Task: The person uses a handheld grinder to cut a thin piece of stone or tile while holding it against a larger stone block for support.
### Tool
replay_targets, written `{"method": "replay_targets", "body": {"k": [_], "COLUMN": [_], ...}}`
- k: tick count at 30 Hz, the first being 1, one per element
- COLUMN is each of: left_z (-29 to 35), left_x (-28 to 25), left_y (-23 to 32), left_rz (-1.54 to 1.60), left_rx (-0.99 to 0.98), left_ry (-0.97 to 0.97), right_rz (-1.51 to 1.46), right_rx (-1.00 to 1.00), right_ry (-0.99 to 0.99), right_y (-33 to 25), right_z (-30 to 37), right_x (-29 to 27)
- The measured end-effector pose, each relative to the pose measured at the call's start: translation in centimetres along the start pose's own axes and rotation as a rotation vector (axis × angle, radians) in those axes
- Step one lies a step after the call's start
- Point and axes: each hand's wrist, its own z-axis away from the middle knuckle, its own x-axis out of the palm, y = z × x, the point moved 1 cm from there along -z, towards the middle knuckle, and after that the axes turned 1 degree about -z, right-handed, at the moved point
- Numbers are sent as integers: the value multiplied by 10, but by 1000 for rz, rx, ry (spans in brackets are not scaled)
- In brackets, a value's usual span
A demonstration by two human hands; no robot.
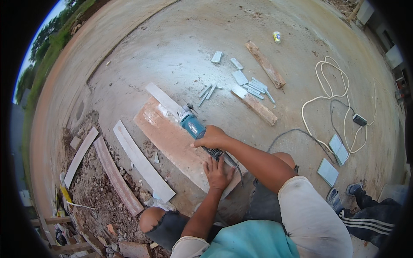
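Note:
My right hand (pixel 211 137) is wrapped round the blue-green body of an angle grinder (pixel 192 124), whose head points up and to the left. The grinder's head rests over a pale tile strip (pixel 161 96). This strip lies along the far end of a long reddish-brown slab (pixel 165 133). My left hand (pixel 218 174) lies with its fingers spread on the slab's near part, close to the grinder's tail. The grinder hides whatever is directly under it, and the disc cannot be made out clearly.
Cut pale tile pieces (pixel 240 78) lie beyond the slab, beside two dusty wooden blocks (pixel 254 105). Long strips (pixel 144 161) lie at left over rubble (pixel 103 193). A pale extension cord (pixel 303 114) loops at right near stacked tiles (pixel 328 172). Another person's leg (pixel 370 217) shows lower right.

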Motion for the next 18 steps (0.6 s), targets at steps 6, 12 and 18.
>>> {"method": "replay_targets", "body": {"k": [6,12,18], "left_z": [0,-1,-1], "left_x": [3,9,10], "left_y": [-3,-5,-5], "left_rz": [-39,-122,-130], "left_rx": [21,18,5], "left_ry": [1,-14,-45], "right_rz": [27,45,84], "right_rx": [-17,-41,-3], "right_ry": [-13,-40,-33], "right_y": [-9,-14,-15], "right_z": [-10,-18,-26], "right_x": [7,11,14]}}
